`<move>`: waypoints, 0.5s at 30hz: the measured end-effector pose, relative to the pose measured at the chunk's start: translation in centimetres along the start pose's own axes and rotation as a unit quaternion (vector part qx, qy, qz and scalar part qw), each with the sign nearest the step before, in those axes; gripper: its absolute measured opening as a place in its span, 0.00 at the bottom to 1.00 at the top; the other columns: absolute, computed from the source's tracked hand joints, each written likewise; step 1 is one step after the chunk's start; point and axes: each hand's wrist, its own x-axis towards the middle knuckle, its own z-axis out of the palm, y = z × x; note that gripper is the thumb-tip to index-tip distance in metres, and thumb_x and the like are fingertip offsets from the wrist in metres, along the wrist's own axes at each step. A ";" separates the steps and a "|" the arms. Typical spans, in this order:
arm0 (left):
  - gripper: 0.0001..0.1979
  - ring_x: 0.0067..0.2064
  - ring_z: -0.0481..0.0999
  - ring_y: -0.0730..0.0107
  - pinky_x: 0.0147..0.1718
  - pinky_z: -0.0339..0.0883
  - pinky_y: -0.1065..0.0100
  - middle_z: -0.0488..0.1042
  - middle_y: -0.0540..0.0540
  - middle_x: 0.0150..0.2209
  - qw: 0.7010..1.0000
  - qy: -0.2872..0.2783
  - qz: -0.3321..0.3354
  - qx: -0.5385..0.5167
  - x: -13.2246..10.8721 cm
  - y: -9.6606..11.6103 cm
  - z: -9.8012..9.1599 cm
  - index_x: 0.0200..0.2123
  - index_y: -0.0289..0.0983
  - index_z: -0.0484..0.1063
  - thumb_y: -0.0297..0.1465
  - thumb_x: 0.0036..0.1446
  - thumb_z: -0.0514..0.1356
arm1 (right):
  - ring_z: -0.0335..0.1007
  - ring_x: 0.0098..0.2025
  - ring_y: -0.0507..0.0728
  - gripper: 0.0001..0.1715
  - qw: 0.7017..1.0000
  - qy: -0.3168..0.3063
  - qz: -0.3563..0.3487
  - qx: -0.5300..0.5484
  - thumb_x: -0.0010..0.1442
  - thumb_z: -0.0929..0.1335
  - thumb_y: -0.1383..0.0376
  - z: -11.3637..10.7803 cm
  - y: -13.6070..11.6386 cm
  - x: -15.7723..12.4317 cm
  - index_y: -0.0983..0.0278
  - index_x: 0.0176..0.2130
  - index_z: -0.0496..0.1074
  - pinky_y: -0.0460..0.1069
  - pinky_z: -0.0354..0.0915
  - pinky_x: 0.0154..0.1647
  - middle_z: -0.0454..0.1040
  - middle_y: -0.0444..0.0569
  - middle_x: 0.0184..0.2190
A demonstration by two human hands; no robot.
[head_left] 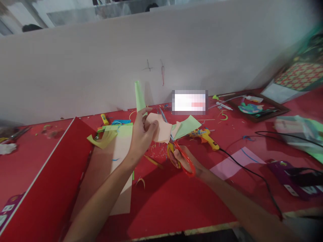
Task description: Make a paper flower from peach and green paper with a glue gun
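My left hand [141, 136] pinches a piece of peach paper [161, 129] above the red table. In my right hand [183, 159] is a pair of scissors [191, 164] with red and yellow handles. Its blades point away from me and meet the peach paper's right edge; whether they are apart is hard to see. A light green paper piece [189, 126] shows just beyond the scissors, to the right of the peach paper. Behind my left hand stands a rolled green paper [139, 95]. Small paper scraps [161, 151] lie scattered below the hands.
A yellow glue gun [209, 138] with a black cord lies to the right, near pink paper [237, 164]. Farther right are a brown-framed tray [275, 112] and a purple box [290, 181]. A red board [55, 168] stands at left, beside pale sheets [123, 201]. A white partition [101, 67] rises behind.
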 end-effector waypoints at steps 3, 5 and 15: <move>0.20 0.25 0.61 0.75 0.24 0.56 0.72 0.62 0.54 0.29 1.000 0.003 -0.009 -0.011 -0.1 -0.4 0.2 0.57 0.44 0.66 0.30 0.63 0.61 | 0.55 0.15 0.48 0.41 0.999 0.037 0.036 -0.001 0.55 0.64 0.27 0.3 -0.1 0.1 0.59 0.24 0.59 0.46 0.53 0.17 0.58 0.38 0.15; 0.19 0.27 0.64 0.74 0.26 0.60 0.71 0.65 0.53 0.31 1.000 0.006 -0.009 -0.013 -0.1 -0.6 0.3 0.56 0.43 0.66 0.31 0.63 0.61 | 0.54 0.14 0.48 0.41 0.997 0.052 0.054 0.015 0.53 0.66 0.26 0.4 -0.2 0.3 0.59 0.25 0.58 0.46 0.52 0.15 0.57 0.36 0.15; 0.13 0.29 0.62 0.72 0.28 0.57 0.69 0.63 0.51 0.30 0.996 0.025 0.043 0.070 0.6 0.1 -0.8 0.52 0.44 0.75 0.33 0.66 0.59 | 0.52 0.25 0.53 0.40 1.000 -0.015 -0.004 -0.009 0.59 0.57 0.26 0.4 -0.6 0.2 0.57 0.29 0.57 0.50 0.53 0.25 0.55 0.40 0.22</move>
